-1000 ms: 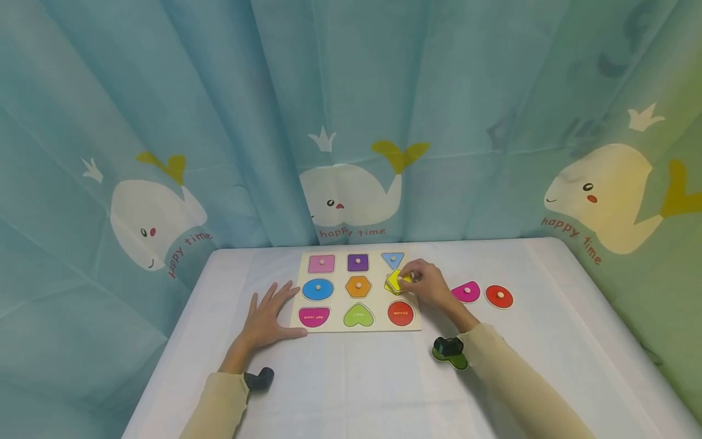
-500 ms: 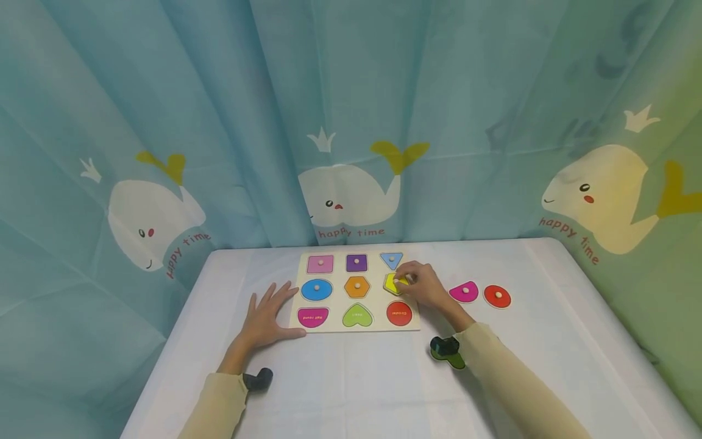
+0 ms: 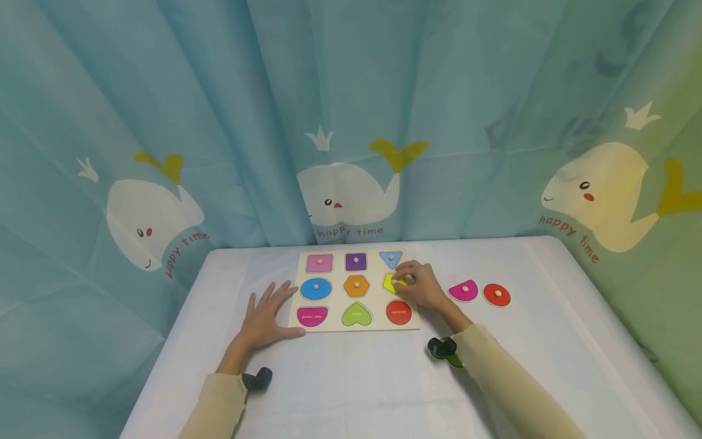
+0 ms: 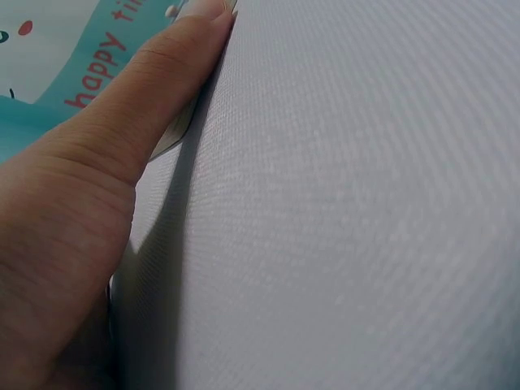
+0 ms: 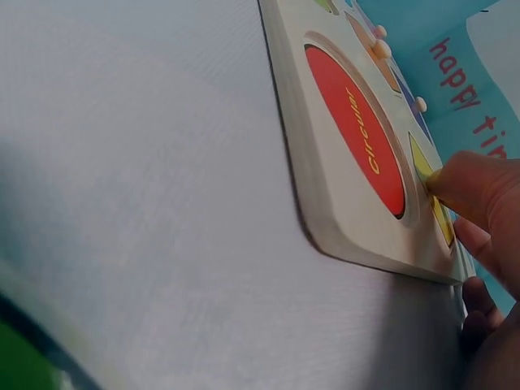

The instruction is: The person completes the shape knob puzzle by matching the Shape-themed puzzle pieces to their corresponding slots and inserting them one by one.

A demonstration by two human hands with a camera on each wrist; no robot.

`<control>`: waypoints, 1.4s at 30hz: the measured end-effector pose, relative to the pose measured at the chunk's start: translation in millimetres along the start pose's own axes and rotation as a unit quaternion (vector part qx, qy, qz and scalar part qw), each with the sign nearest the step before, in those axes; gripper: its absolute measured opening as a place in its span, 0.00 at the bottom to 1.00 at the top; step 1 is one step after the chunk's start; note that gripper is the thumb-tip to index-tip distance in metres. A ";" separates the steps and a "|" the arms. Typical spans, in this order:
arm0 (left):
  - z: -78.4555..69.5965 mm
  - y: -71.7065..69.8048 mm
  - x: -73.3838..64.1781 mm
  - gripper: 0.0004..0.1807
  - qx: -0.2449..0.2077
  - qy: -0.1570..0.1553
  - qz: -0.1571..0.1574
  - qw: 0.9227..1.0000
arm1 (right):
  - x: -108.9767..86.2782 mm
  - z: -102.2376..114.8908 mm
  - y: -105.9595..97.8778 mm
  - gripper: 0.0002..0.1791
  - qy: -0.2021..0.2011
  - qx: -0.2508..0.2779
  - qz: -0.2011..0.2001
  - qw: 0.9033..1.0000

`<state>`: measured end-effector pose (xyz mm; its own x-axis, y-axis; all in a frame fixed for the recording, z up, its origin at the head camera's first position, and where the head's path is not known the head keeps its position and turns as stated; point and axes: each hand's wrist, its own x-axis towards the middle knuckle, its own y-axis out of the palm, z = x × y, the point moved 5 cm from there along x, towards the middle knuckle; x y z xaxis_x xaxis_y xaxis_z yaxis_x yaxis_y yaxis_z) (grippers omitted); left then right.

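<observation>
A cream wooden shape-puzzle board (image 3: 336, 305) lies near the table's far side. My right hand (image 3: 425, 286) pinches the knob of a yellow puzzle piece (image 3: 388, 283), which sits flush with the board's right-middle slot. In the right wrist view, the thumb covers part of this yellow piece (image 5: 420, 162). Spread fingers of my left hand (image 3: 262, 322) rest against the board's left edge, thumb at its near corner. Knobbed pink, purple, blue and orange pieces sit in the board. Its half-round, heart (image 3: 356, 315) and circular (image 3: 398, 313) slots show printed bottoms.
On the table right of the board lie a magenta half-round piece (image 3: 464, 291) and a red round piece (image 3: 496, 295). A green piece (image 3: 454, 361) lies partly under the right wrist camera (image 3: 442, 347). A whale-print curtain (image 3: 351, 122) hangs behind the table.
The yellow piece, earlier askew over its slot, has turned and dropped into line with it. My right hand has shifted slightly left and stays on the knob. My left hand stays put.
</observation>
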<state>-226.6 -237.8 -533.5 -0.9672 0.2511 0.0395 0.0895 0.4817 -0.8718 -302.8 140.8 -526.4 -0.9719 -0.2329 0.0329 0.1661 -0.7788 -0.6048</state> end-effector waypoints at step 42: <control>-1.9 -0.8 0.6 0.56 0.000 -0.008 0.006 1.000 | -0.5 2.4 -12.1 0.17 -0.003 -0.048 0.041 0.998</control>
<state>-226.8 -236.5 -531.8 -0.9698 0.2430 0.0205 0.1015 0.4786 -0.8722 -304.0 148.9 -517.1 -0.9548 -0.2970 -0.0146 0.2274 -0.6976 -0.6794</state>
